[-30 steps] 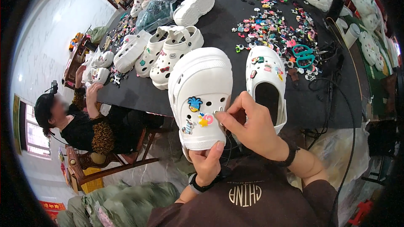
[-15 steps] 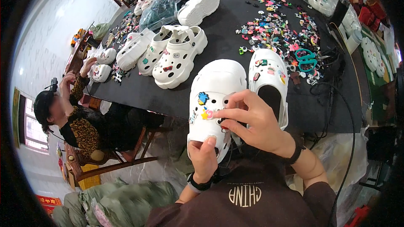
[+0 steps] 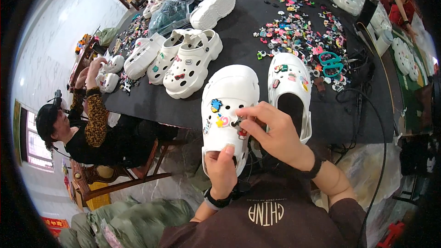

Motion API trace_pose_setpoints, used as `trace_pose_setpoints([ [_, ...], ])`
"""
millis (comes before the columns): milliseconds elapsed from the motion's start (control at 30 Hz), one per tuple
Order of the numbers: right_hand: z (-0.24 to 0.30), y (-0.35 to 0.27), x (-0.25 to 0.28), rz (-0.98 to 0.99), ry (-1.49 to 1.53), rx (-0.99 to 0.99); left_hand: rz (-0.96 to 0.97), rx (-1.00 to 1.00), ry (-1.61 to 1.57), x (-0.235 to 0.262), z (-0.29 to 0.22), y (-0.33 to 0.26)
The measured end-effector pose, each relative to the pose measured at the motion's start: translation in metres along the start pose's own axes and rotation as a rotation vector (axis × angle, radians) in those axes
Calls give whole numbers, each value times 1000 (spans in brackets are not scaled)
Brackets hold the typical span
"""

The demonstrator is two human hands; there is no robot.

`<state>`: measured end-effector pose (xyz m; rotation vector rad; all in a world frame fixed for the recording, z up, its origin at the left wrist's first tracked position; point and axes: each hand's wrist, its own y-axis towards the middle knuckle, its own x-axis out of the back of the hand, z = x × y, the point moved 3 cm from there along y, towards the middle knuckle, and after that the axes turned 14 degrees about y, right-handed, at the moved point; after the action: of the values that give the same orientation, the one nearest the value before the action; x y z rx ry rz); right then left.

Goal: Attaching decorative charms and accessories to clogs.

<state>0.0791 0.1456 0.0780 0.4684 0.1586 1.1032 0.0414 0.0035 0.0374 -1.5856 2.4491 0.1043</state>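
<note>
My left hand [image 3: 221, 171] is closed on the opening of a white clog [image 3: 232, 80], thumb on top and fingers inside. Colourful charms sit in the clog's upper: a blue one [image 3: 216, 105], a yellow and pink one [image 3: 222, 121] and others. With thumb and index finger, my right hand [image 3: 275, 131] pinches a small dark shoe charm [image 3: 236, 121] against the clog's surface. Whether its stem is in a hole cannot be seen. Right beside it on the table lies a second white clog [image 3: 290, 76] with several charms on its toe.
Loose charms [image 3: 294, 32] cover the table's far right, with teal-handled scissors [image 3: 331, 64] at their edge. More white clogs [image 3: 195, 66] stand left of centre near plastic bags [image 3: 170, 16]. A black cable [image 3: 374, 96] curves down the right. Another person [image 3: 96, 124] sits at left.
My right hand's fingertips have closed together over the dark charm, lower on the clog's upper. The whole view has shifted slightly, and the person at left has lowered their hands.
</note>
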Motion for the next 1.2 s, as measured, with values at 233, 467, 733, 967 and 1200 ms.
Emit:
trace_pose_setpoints([
  [233, -5, -7, 16, -42, -25, -62, 109, 82, -216, 2, -2, 12],
  [467, -10, -22, 22, -18, -349, -61, 194, 94, -290, -11, 6, 28],
  [733, -32, -44, 38, -90, -363, -414, 407, 222, 13, -13, -3, 26],
  [967, -31, -52, 37, -32, -470, -366, -179, -103, 555, 30, -14, 18],
  [1200, -56, -24, 49, 36, -153, -471, 136, 177, 468, 36, 40, 32],
])
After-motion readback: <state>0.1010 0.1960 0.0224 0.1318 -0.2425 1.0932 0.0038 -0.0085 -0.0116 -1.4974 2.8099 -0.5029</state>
